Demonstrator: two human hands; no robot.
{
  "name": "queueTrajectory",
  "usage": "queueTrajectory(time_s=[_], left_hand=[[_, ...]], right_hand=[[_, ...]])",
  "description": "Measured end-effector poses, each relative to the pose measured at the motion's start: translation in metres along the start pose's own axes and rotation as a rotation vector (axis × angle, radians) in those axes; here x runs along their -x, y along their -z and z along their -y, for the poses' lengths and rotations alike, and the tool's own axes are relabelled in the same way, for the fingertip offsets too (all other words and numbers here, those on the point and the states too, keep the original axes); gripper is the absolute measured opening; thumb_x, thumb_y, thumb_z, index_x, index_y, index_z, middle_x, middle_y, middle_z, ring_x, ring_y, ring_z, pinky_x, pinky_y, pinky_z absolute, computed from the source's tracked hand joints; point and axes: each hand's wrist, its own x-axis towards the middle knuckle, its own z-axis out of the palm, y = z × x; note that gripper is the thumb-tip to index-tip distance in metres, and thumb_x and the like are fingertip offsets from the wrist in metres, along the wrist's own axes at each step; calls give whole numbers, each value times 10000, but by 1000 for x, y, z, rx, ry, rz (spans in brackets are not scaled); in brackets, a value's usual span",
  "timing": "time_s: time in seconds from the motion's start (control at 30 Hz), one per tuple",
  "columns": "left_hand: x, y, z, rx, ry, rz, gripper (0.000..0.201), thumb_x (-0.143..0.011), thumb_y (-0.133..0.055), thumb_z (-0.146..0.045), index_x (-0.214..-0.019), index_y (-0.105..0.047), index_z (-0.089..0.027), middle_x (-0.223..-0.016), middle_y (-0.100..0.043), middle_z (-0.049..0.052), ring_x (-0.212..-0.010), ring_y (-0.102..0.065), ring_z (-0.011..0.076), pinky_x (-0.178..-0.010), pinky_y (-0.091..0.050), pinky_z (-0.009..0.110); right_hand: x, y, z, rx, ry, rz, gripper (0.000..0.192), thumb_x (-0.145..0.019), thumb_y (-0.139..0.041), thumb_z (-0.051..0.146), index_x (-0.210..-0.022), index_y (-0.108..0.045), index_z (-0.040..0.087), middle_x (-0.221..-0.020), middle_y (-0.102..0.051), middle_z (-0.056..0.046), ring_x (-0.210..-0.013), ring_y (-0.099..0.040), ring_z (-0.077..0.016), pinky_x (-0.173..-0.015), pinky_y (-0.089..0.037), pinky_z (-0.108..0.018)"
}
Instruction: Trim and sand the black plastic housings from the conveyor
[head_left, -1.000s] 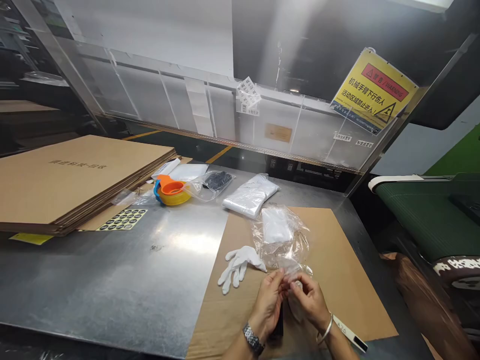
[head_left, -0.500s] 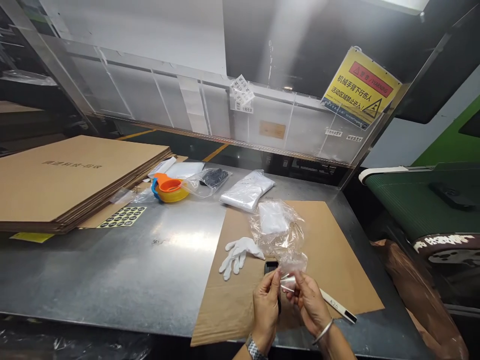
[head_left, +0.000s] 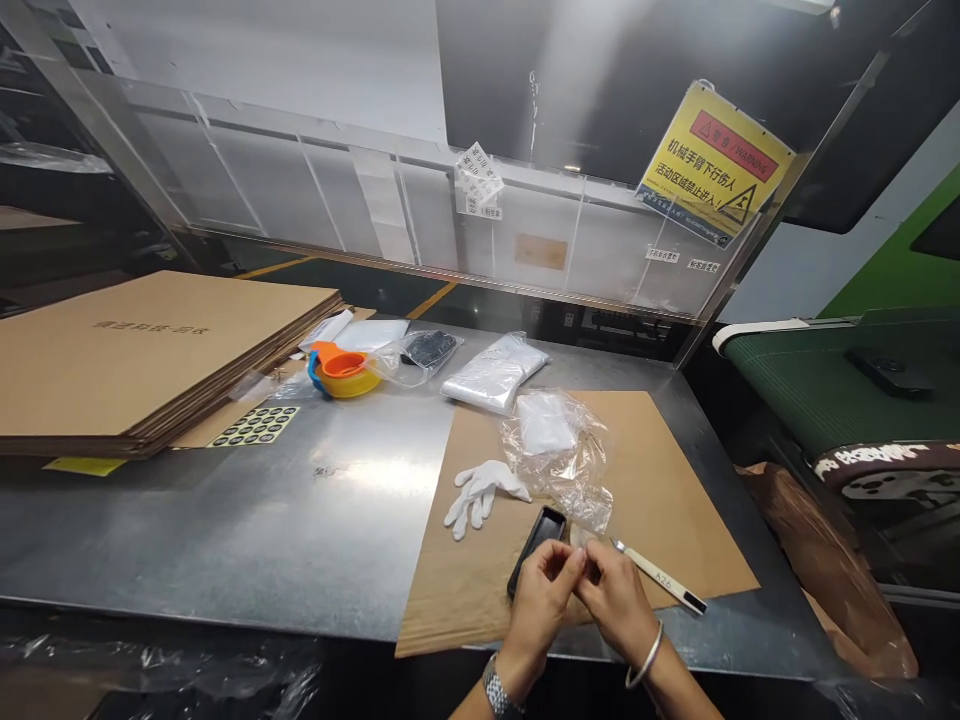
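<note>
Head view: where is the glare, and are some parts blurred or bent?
Head view: bright glare lies on the metal table; the frame edges bow from the wide lens; the clear bag glints; the left hand and right hand look sharp.

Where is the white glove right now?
In the head view, the white glove lies on the brown cardboard sheet, left of the crinkled clear plastic bag and just beyond the black phone.

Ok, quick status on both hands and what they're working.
Left hand and right hand pinched together on small clear film. Black phone beside left hand, white pen beside right hand. Nothing blocking.
</note>
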Motion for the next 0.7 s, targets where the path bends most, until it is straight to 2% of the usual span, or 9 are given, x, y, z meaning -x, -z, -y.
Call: queueTrajectory(time_s=[0.07,0.2,0.3,0.37,0.4,0.47,0.5,0.6,0.7], left_hand=[[-1,3,-4,-20,5,14,347,-682,-652,-466,-591,-576,-140,-536,-544,-10,-492,-470,104,-488,-385,218],[-2,15,-2,-86,-35,-80,347,-778,-538,-468,-628,-531,-155,-514,-474,-35,-478,-441,99,-487,-364,223],[4,22,-4,-191,-143,-144,283,-764,-581,-392,-917,-590,-155,-832,-608,58,-786,-559,190,-693,-431,299],[8,26,-8,-445,-338,-167,368,-756,-595,-305,-1107,-557,-202,-1096,-566,98,-1040,-492,249,-870,-380,378],[10,27,-11,-625,-449,-155,373,-763,-580,-256,-1134,-555,-230,-1141,-548,96,-1090,-459,262,-905,-351,403],[10,29,-17,-959,-613,-94,302,-785,-519,-170,-1058,-612,-258,-1054,-590,82,-1039,-485,258,-877,-351,410],[9,31,-19,-1055,-643,-68,273,-792,-495,-143,-990,-639,-261,-975,-611,71,-977,-512,247,-839,-362,396],[3,37,-24,-1147,-657,-77,239,-813,-456,-131,-873,-658,-245,-825,-616,53,-835,-541,220,-760,-371,370],[-3,47,-24,-1162,-662,-119,261,-834,-416,-140,-911,-650,-226,-825,-599,62,-803,-534,213,-740,-389,361]], right_hand=[[0,2,1,40,30,48,231,-673,-647,262,-541,-470,193,-523,-469,44,-508,-392,-101,-484,-264,-220],[-5,10,0,83,67,95,252,-750,-587,338,-601,-439,199,-528,-434,57,-499,-407,-95,-475,-305,-202],[-9,12,3,152,118,76,225,-789,-545,316,-628,-439,200,-560,-452,45,-532,-428,-105,-503,-320,-210],[-10,10,8,207,182,79,181,-791,-538,271,-642,-461,201,-602,-480,27,-586,-450,-125,-549,-329,-229],[-9,8,11,232,219,86,163,-790,-533,252,-647,-474,203,-624,-492,18,-617,-457,-137,-575,-332,-240],[-9,4,16,269,291,108,153,-796,-520,233,-647,-495,208,-655,-511,2,-665,-465,-157,-616,-332,-261],[-8,2,18,280,320,120,160,-802,-511,232,-644,-503,211,-661,-518,-4,-676,-466,-163,-626,-332,-268],[-9,-5,20,291,370,135,174,-822,-493,247,-653,-525,216,-663,-532,-14,-680,-471,-171,-634,-338,-280],[-12,-12,17,271,353,101,164,-826,-498,270,-679,-537,211,-653,-535,-9,-649,-485,-155,-615,-360,-267]])
